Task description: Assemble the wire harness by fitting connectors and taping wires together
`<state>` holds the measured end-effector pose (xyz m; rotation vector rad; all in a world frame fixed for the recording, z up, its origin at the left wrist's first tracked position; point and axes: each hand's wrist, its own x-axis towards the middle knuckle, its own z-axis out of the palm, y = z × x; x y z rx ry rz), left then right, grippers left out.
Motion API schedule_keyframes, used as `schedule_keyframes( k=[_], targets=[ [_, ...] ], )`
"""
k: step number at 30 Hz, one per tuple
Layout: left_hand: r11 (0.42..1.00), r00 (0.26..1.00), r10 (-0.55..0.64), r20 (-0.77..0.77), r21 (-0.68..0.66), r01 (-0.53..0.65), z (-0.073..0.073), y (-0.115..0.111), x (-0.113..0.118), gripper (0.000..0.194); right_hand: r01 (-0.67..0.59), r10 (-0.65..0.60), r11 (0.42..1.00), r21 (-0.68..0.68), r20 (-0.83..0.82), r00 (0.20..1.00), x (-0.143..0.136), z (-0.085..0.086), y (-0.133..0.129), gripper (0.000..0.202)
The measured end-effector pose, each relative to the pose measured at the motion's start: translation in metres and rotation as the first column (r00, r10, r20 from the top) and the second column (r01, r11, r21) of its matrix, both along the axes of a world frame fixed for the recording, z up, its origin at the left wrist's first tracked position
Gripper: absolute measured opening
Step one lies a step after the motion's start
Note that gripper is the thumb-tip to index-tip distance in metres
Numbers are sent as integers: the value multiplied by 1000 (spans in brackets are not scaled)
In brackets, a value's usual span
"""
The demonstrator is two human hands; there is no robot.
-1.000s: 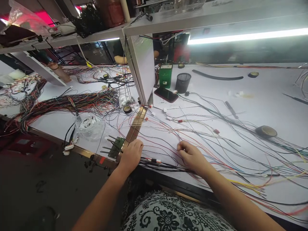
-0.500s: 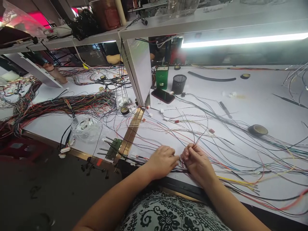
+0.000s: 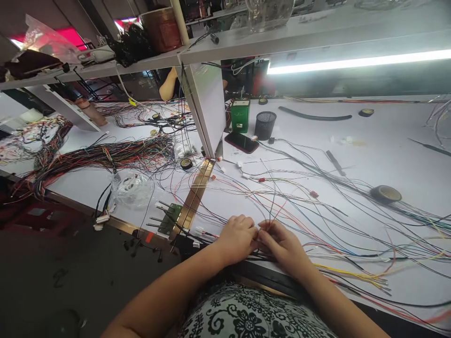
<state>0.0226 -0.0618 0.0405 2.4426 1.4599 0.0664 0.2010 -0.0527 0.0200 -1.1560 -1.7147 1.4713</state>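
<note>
My right hand [image 3: 283, 246] is closed, pinching a few thin wires [image 3: 271, 206] between thumb and fingers. Their loose ends, dark and red, stick up above the fingertips. Against it rests my left hand [image 3: 237, 238], its fingers curled in at the same wires; its fingertips are partly hidden. Beneath both hands, more dark wires run along the front edge of the white table [image 3: 243, 206]. Just left of my left hand lie white connectors [image 3: 196, 243] on wire ends. Yellow wires [image 3: 352, 272] with bare metal tips lie to the right of my right wrist.
A roll of black tape [image 3: 385, 193] lies on the right. Behind stand a mesh cup [image 3: 265, 125], a green box [image 3: 240, 116] and a phone [image 3: 241, 142]. A green board with pins [image 3: 170, 219] sits by a brass strip [image 3: 193, 199]. Left lies a thick wire bundle [image 3: 84, 159].
My right hand has moved left until it meets my left hand, bringing the wires with it. The wire ends now stand closer together. The whole view has shifted slightly.
</note>
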Motion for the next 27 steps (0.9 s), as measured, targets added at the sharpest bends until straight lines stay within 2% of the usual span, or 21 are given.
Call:
schedule_keyframes(
  k=[3, 6, 9, 11, 14, 18, 23, 27],
  targets=[
    [998, 997, 24, 71, -55, -20, 4, 2, -1, 19, -55, 55, 997, 55, 12, 998, -2, -1, -3, 20],
    [989, 966, 19, 257, -145, 19, 11, 2, -1, 30, 11, -14, 976, 218, 15, 1000, -3, 1, -4, 15],
    [968, 889, 21, 458, -232, 96, 13, -2, 4, 42, 67, -100, 910, 409, 58, 993, -3, 10, -6, 11],
    [966, 850, 33, 526, -236, 109, 9, -5, 10, 40, 77, -123, 896, 437, 77, 989, -2, 20, -7, 8],
    [980, 845, 19, 534, -178, 91, -3, -8, 19, 30, 82, -89, 937, 340, 5, 996, 3, 34, -8, 6],
    [995, 899, 1, 439, -94, 45, -14, -11, 22, 18, 32, -25, 994, 109, -65, 998, 22, 43, -13, 5],
    [999, 920, -30, 391, -24, 43, -15, -15, 19, 16, 8, -20, 995, -97, -116, 993, 63, 41, -40, 12],
    [992, 916, -100, 389, 110, 61, -20, -19, 19, 19, 25, -35, 980, -198, -45, 998, 98, 30, -76, 12]
  ],
)
